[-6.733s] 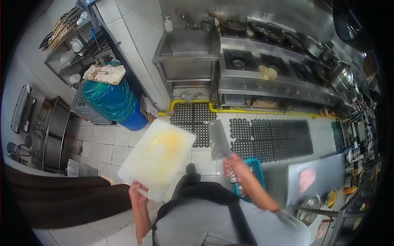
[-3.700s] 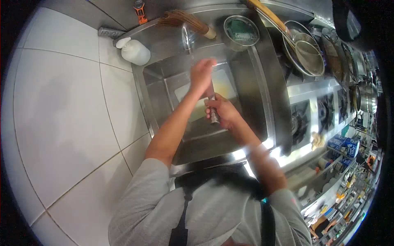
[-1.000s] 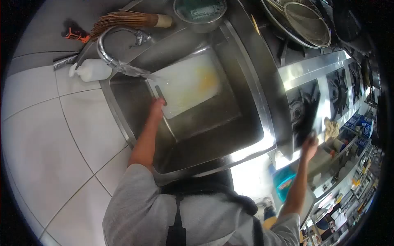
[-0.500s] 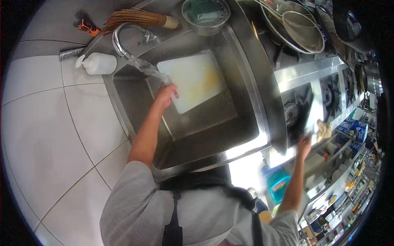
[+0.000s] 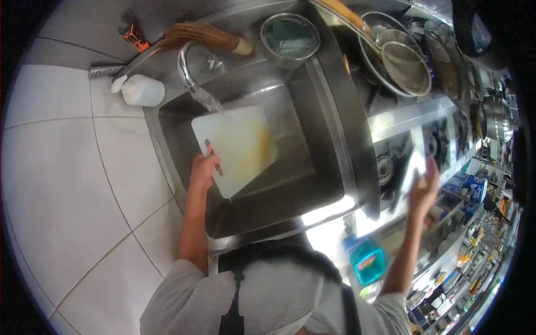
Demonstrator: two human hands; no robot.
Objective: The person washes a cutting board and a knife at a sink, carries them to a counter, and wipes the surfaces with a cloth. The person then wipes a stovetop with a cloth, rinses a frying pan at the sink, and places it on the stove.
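Note:
My left hand (image 5: 204,172) grips a white cutting board (image 5: 237,151) at its slotted edge, with fingers through the slot. The board is tilted over the steel sink (image 5: 279,215) and bears a yellow-brown stain on its right part. Water runs from the curved tap (image 5: 187,70) onto the board's upper edge. Out to the right, my right hand (image 5: 425,190) is above the front of the stove (image 5: 385,170). Motion blurs its fingers, and I cannot make out whether anything is in them.
A soap pump bottle (image 5: 143,91) stands left of the sink. Behind the tap lie a stick brush (image 5: 201,38) and a metal bowl (image 5: 290,42) with green contents. Strainers (image 5: 406,67) rest over a pan on the stove. A turquoise basket (image 5: 368,263) is low at the right.
My left hand has drawn the cutting board toward me and slightly left. The beige item seen at my right hand earlier no longer shows clearly there; that hand has risen slightly.

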